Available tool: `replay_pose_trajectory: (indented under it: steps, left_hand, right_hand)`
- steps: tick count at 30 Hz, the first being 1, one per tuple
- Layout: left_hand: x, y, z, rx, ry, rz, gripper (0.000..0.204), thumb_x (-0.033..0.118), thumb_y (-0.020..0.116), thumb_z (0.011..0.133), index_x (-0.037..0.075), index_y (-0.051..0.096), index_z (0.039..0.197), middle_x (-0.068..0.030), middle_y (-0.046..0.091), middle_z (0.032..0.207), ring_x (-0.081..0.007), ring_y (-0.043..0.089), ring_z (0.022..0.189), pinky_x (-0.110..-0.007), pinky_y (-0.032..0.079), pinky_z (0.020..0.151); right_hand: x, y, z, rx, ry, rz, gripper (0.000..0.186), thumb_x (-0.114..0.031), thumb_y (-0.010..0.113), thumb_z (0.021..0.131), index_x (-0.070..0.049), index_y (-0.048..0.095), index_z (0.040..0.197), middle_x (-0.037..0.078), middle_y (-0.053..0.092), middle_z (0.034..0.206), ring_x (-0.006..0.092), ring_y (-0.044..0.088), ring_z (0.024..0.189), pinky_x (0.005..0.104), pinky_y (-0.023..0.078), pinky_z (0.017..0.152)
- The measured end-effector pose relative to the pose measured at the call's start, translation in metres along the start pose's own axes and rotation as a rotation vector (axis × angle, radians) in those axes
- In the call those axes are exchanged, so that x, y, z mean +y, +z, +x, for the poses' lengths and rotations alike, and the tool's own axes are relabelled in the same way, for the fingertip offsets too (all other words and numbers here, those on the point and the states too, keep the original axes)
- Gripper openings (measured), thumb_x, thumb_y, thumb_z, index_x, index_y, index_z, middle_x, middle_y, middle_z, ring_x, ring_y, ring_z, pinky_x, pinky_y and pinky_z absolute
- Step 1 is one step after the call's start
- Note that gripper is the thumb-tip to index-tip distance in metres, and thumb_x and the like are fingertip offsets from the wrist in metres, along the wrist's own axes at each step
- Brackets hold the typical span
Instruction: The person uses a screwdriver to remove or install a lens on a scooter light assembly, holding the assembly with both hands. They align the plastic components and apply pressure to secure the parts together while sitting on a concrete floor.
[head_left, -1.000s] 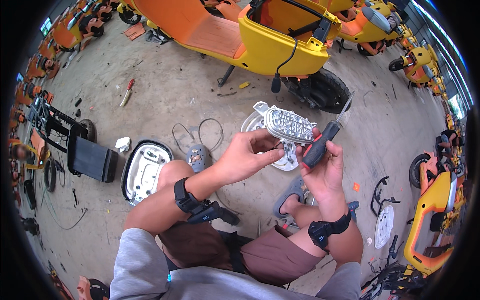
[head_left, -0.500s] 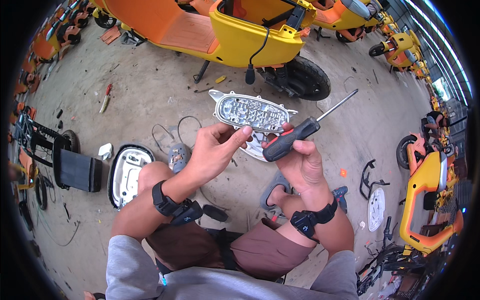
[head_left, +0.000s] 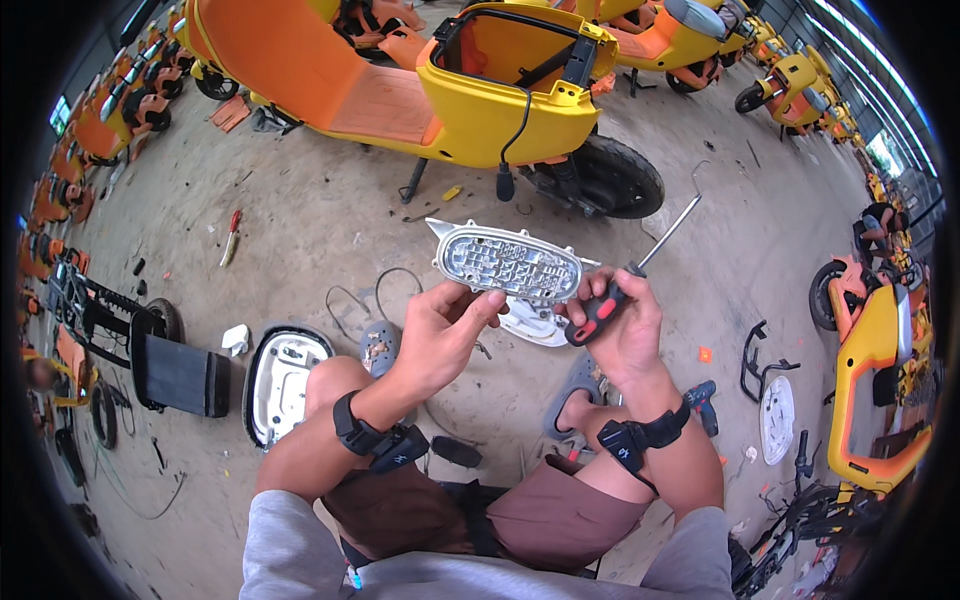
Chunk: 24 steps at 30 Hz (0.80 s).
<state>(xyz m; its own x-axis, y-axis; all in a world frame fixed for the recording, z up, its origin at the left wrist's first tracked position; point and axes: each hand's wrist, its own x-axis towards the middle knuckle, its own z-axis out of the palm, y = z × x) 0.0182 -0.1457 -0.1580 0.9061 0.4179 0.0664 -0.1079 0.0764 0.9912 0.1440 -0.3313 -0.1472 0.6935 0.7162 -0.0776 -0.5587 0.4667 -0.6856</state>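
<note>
My left hand point(head_left: 452, 330) pinches the lower left edge of an oval display panel point(head_left: 510, 265), a white frame around a silvery face of small segmented cells. The panel is held up in front of me, tilted slightly down to the right. My right hand point(head_left: 628, 330) is wrapped round the black and red handle of a screwdriver point(head_left: 599, 312), whose metal shaft points up and away to the right. Its fingers are close to the panel's right end; whether they touch it I cannot tell. Below the panel, a white plastic part point(head_left: 538, 326) is partly hidden.
A yellow and orange scooter body point(head_left: 500, 125) stands ahead. A white shell with a black rim point(head_left: 262, 390) and a black box point(head_left: 180, 376) lie left. To the right are a cordless drill point(head_left: 703, 408), a black bracket point(head_left: 757, 360) and a white cover point(head_left: 776, 420). A red-handled tool point(head_left: 231, 240) lies farther off.
My right hand has turned the screwdriver: its handle sits lower in my fingers and its tip is slightly lower and farther left. The panel now tilts down to the right. The whole view has shifted.
</note>
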Motion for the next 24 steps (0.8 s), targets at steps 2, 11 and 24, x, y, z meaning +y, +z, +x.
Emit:
replay_pose_trajectory:
  steps: [2,11,24]
  left_hand:
    - [-0.001,0.003,-0.002,-0.028,0.015,-0.031,0.025,0.019,0.066,0.093,-0.006,0.066,0.092,-0.0057,0.068,0.083,-0.0087,0.06,0.074,-0.024,0.049,0.065]
    - [-0.001,0.0,0.001,-0.041,0.05,-0.109,0.023,0.018,0.066,0.093,-0.005,0.066,0.09,-0.0069,0.068,0.081,-0.0085,0.06,0.073,-0.023,0.047,0.064]
    - [-0.003,0.013,0.012,-0.23,-0.098,0.028,0.031,0.018,0.059,0.097,-0.008,0.059,0.115,-0.0088,0.068,0.1,-0.0114,0.062,0.088,-0.027,0.05,0.082]
  right_hand:
    - [0.001,-0.001,-0.003,0.097,-0.027,-0.133,0.037,-0.038,0.062,0.086,-0.002,0.058,0.094,0.007,0.056,0.083,0.0181,0.056,0.064,0.0394,0.047,0.081]
    - [0.003,0.01,-0.005,0.061,-0.011,-0.336,0.035,-0.022,0.07,0.086,0.003,0.057,0.106,0.008,0.063,0.083,0.0122,0.053,0.053,0.0323,0.046,0.066]
    - [0.006,0.018,-0.003,0.221,-0.184,-0.354,0.024,-0.017,0.075,0.084,0.003,0.063,0.091,0.004,0.061,0.075,0.0103,0.053,0.058,0.0235,0.043,0.059]
